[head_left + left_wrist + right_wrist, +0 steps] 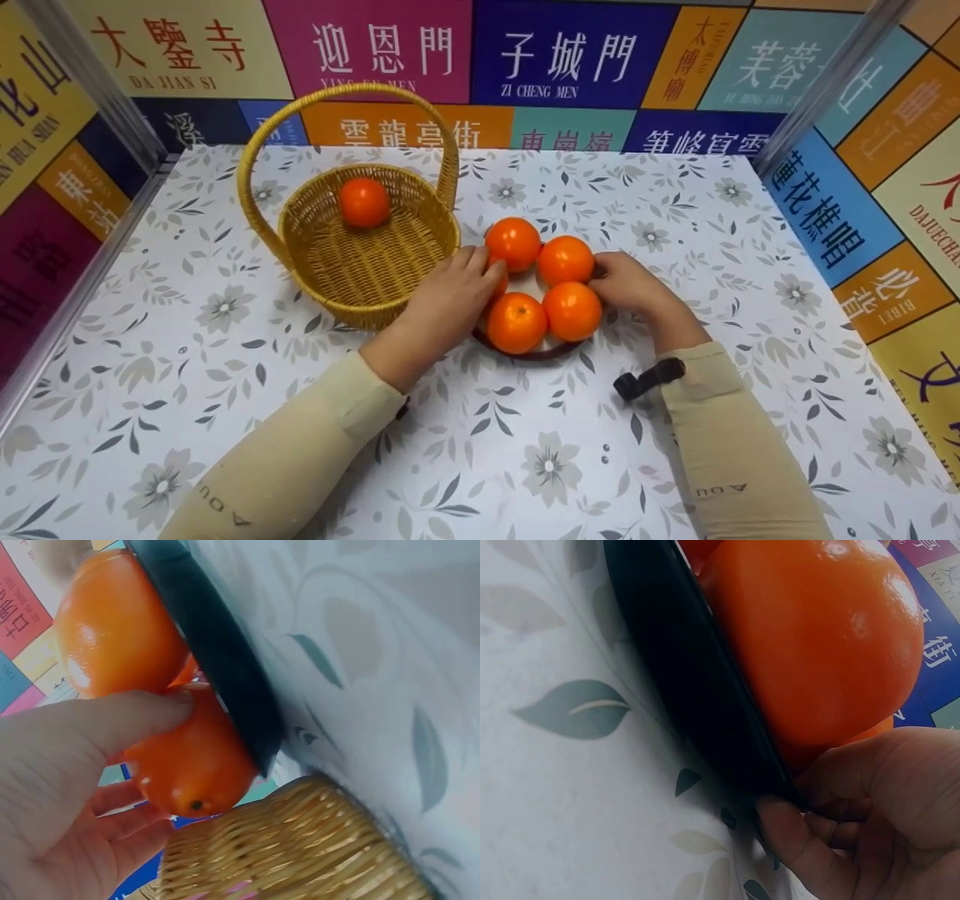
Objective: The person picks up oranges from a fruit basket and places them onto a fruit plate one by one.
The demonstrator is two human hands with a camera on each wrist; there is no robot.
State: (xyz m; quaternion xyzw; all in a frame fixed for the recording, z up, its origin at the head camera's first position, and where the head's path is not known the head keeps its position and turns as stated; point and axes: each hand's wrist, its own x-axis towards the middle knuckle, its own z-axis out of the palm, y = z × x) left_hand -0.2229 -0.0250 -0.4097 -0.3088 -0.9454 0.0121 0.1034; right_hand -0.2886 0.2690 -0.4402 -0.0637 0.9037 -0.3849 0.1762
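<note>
My left hand (pixel 455 290) grips an orange (pixel 196 757) at the left side of a dark-rimmed plate (pixel 536 352); the thumb lies over the fruit and the fingers reach round its far side. In the head view that hand hides most of this orange. Several more oranges (pixel 517 322) sit on the plate. At the plate's right edge, my right hand (pixel 628 283) pinches the dark rim (pixel 697 682), close beside an orange (pixel 825 645). Left of the plate stands a wicker basket (pixel 367 262) with one reddish-orange fruit (pixel 364 202) inside.
The basket's tall arched handle (pixel 255 142) rises above the basket. A white floral cloth (pixel 551 465) covers the table. Colourful panels with writing (pixel 375 45) enclose the back and sides. A black strap (pixel 649 379) sits at my right wrist.
</note>
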